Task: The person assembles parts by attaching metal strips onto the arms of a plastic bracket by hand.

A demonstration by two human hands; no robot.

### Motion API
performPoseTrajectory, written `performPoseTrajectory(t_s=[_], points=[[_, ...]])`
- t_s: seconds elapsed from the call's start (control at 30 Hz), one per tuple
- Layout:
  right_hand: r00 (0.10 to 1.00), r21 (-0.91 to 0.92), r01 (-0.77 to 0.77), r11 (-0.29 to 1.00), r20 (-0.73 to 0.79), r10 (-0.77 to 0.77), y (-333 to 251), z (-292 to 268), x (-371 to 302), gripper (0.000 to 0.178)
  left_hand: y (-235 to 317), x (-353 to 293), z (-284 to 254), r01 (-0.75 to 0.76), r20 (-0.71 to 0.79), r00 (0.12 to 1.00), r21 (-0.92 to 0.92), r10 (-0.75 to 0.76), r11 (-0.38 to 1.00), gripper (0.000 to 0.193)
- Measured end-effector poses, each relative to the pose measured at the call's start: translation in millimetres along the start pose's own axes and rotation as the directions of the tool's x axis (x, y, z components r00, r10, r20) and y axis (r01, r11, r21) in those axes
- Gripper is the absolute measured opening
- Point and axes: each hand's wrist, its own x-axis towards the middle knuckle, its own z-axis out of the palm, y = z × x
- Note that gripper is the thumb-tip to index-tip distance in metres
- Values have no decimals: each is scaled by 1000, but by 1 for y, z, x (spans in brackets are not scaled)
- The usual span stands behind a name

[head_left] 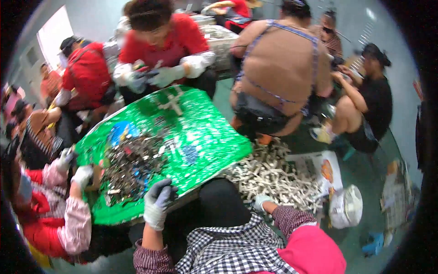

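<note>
My left hand (159, 201), in a white glove with grey-coated fingers, is raised at the near edge of the green-covered table (214, 132). Its fingers are curled in, and I see nothing between them. Left of it on the green sheet lies a heap of small dark metal-looking parts (137, 164), with some blue bits among them. Down to my right, my gloved right hand (262, 202) is at the near edge of a big pile of whitish, bent strip-like pieces (278, 176) on the floor. The fingers of that hand are mostly hidden, so its grip does not show.
A few whitish pieces (172, 104) lie at the table's far side. Across it a person in red (159, 45) works with gloved hands; another person's gloved hand (83, 177) is at the left edge. A white bucket (346, 206) stands right of the pile. A person's back (280, 68) is close behind it.
</note>
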Motion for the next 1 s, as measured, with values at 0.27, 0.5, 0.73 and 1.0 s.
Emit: performPoseTrajectory(t_s=[0.27,0.5,0.73,1.0], points=[[281,580,334,742,-813,509,123,-127,-52,26,-4,-1,-2,-137,57,988,-75,142,988,22],[178,293,883,366,-932,317,-28,-271,-204,9,-4,-16,-21,-227,26,973,-23,228,974,24],[-190,-587,553,590,-779,-597,-150,-286,-250,29,23,-34,-44,-273,68,962,122,266,954,28],[-41,-846,518,125,-171,-984,-250,-253,-222,19,29,-29,-35,-65,499,859,330,-115,942,65]])
